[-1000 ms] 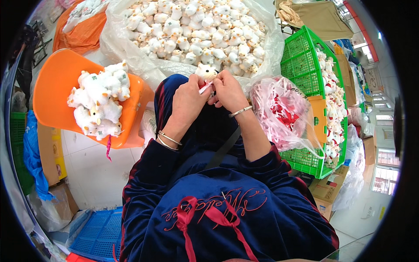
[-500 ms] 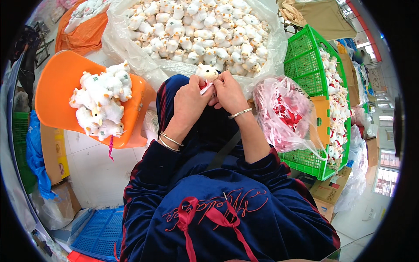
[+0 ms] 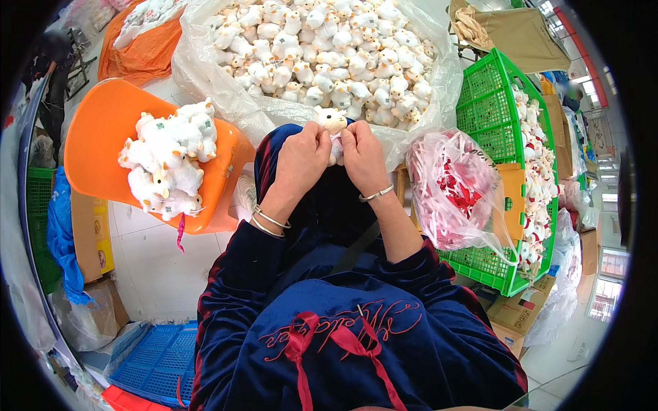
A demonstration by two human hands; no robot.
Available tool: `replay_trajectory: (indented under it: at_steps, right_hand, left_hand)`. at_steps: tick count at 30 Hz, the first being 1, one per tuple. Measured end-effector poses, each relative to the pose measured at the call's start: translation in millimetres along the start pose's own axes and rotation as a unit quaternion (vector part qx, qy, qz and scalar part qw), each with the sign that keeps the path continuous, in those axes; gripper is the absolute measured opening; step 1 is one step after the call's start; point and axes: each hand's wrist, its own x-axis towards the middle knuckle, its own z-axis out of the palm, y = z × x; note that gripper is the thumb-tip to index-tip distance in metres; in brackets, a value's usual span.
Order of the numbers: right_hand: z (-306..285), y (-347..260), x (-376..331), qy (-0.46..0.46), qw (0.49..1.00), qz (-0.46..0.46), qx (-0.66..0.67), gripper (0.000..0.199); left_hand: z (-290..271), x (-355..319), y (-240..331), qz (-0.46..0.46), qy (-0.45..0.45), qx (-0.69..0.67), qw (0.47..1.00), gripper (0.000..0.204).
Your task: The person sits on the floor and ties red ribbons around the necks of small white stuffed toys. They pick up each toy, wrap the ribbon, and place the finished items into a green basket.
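Between my hands a small white plush animal with a cream head stands upright above my knee, facing up the view. My left hand pinches its left side at the neck, and my right hand pinches the other side. A pale strip shows at the neck between my thumbs; my fingers hide most of it. To my right, beside my forearm, a clear plastic bag holds red and pale pink pieces. Several white plush animals are heaped on the orange chair at my left.
Ahead, a large clear plastic sack brims with white plush animals. On the right stands a tilted green crate with toys wearing red. Cardboard boxes are below it. A blue crate lies at lower left.
My hands have shifted slightly apart around the plush animal, and more of its body shows below the head. The red piece seen at its front no longer shows. The whole view has shifted a little.
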Motion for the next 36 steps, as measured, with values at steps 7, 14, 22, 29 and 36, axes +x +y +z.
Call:
replay_trajectory:
  at_steps: [7,14,22,29,36]
  right_hand:
    - [0.4,20.2,1.6,-0.062,0.971,0.097,0.209,0.019]
    - [-9.2,8.8,6.2,-0.126,0.965,0.092,0.209,0.019]
    - [-1.7,10.7,5.1,-0.078,0.984,0.046,0.150,0.021]
    - [0.3,3.4,0.8,-0.052,0.994,-0.015,0.097,0.018]
    - [7.6,11.6,-2.6,-0.081,0.943,0.088,0.310,0.021]
  left_hand:
    - [-5.6,-3.7,-0.9,-0.034,-0.022,-0.087,0.995,0.020]
    - [-18.9,3.1,-1.1,-0.125,-0.076,-0.117,0.982,0.038]
    - [-25.5,17.0,1.7,-0.021,-0.050,0.099,0.994,0.073]
    - [-22.0,16.1,2.5,-0.060,-0.094,-0.014,0.994,0.076]
    - [-11.7,10.2,-16.4,-0.028,-0.043,-0.076,0.996,0.067]
